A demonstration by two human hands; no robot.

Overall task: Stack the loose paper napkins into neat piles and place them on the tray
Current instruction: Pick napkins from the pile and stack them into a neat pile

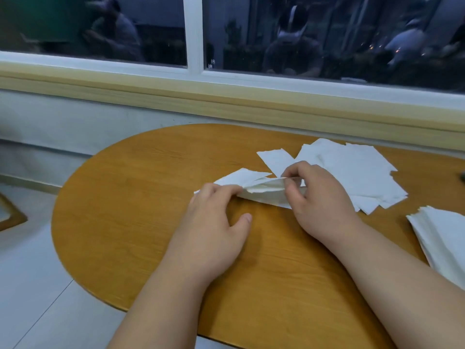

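Observation:
A white paper napkin is lifted and half folded at the middle of the round wooden table. My left hand has its fingers curled on the napkin's left end. My right hand pinches the napkin's upper right edge between thumb and fingers. Behind my right hand lies a loose spread of white napkins. A neater pile of napkins sits at the table's right edge, partly cut off by the frame. No tray is in view.
The table stands against a wall under a wooden sill and a dark window with reflections of people. Pale floor tiles lie to the left, with a wooden frame corner at the far left. A small dark object shows at the right edge.

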